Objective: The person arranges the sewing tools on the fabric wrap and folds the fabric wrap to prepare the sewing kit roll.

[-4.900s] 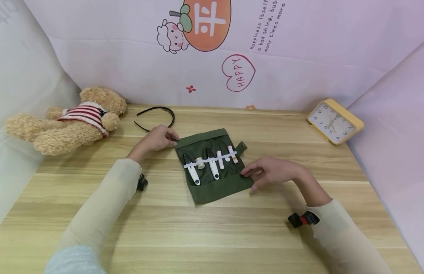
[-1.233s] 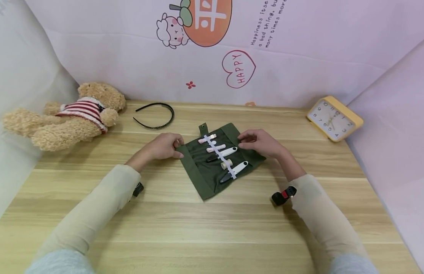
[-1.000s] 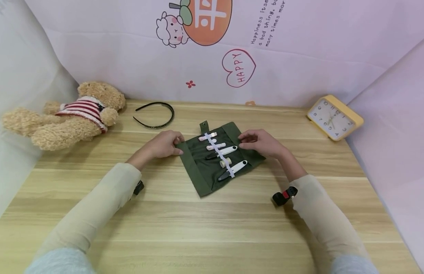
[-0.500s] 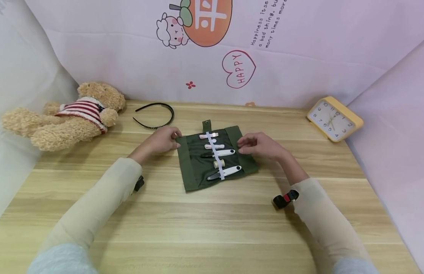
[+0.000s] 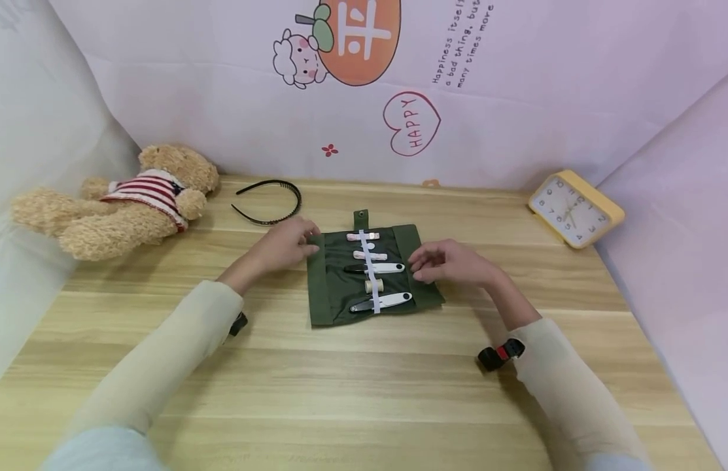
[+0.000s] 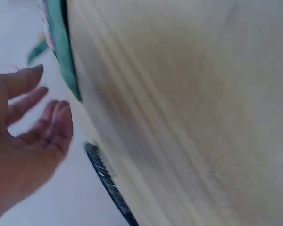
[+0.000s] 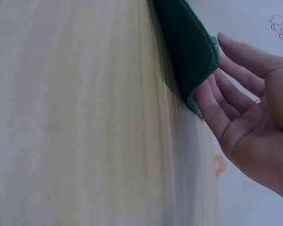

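Note:
A dark green fabric tool roll (image 5: 334, 288) lies unfolded on the table, its snap tab (image 5: 360, 219) toward the back. A white strap across it holds two slim white-and-black tools (image 5: 393, 301), a thread spool (image 5: 374, 286) and two small pink-and-white items (image 5: 369, 256). My left hand (image 5: 284, 245) hovers at the roll's back left corner; the left wrist view shows its fingers loosely bent and apart from the cloth. My right hand (image 5: 452, 261) is at the right edge. Its fingertips touch the raised green edge (image 7: 188, 47) in the right wrist view, with the thumb beside it.
Behind my left hand lies a black toothed headband (image 5: 295, 196). A teddy bear (image 5: 128, 216) in a striped shirt lies at the back left. The yellow clock (image 5: 575, 209) stands at the back right, near the printed cloth wall (image 5: 487, 131).
The tab side has swung from the right to the back over these frames. In the last second the roll has turned a little more and straightened; my left hand has come off its corner.

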Motion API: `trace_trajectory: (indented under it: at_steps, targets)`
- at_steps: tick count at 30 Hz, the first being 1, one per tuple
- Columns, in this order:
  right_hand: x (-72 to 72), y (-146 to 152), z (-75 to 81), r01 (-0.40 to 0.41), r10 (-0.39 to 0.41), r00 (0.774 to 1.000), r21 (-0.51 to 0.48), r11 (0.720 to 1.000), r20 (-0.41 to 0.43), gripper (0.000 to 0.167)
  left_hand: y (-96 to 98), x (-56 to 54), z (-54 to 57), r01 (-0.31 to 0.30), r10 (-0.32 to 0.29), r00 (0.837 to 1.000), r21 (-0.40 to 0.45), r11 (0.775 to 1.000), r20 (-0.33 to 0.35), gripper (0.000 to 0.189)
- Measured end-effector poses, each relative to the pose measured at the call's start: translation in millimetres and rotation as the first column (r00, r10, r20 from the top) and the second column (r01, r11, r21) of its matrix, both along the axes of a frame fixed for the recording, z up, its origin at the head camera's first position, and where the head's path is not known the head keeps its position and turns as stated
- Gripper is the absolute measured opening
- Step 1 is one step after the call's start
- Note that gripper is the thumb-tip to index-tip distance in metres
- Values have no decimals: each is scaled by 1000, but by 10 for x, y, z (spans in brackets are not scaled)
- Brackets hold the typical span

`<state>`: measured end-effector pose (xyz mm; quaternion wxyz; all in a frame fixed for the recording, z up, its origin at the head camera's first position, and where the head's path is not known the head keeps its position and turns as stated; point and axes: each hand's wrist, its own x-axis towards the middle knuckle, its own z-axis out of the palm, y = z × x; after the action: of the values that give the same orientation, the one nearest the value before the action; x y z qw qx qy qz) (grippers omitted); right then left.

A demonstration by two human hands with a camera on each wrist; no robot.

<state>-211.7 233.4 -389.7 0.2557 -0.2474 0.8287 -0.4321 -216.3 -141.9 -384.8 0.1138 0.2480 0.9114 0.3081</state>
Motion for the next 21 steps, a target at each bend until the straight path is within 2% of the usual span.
trace_trajectory:
  at_steps: [2, 5, 7, 10, 13, 15, 18, 21]
  targets:
    - [43, 17, 13, -46, 46, 999, 20, 999, -9, 31, 22, 127, 1, 87, -87, 996, 31, 996, 12, 31]
    - [100, 42, 23, -98, 99, 995, 44, 994, -19, 31, 53, 303, -31, 211, -215, 974, 54, 976, 66, 34]
    - [135, 59, 21, -121, 122, 992, 60, 991, -21, 31, 77, 406, -53, 267, -269, 959, 36, 963, 87, 37]
    - [204, 89, 9, -170, 175, 984, 99, 981, -45, 33, 114, 522, -65, 341, -338, 939, -28, 940, 66, 41]
    - [277, 96, -20, -213, 227, 969, 135, 968, -99, 33, 141, 602, -43, 380, -377, 925, -104, 919, 44, 39]
    - [306, 90, -39, -229, 250, 959, 156, 961, -133, 31, 152, 635, -22, 392, -392, 920, -130, 911, 30, 32]
    - [323, 70, -38, -248, 276, 948, 175, 953, -158, 21, 149, 633, -27, 402, -402, 916, -90, 911, 24, 16]
    - [316, 46, -20, -268, 301, 935, 183, 946, -185, 13, 109, 585, -56, 406, -407, 913, 13, 914, 40, 4]
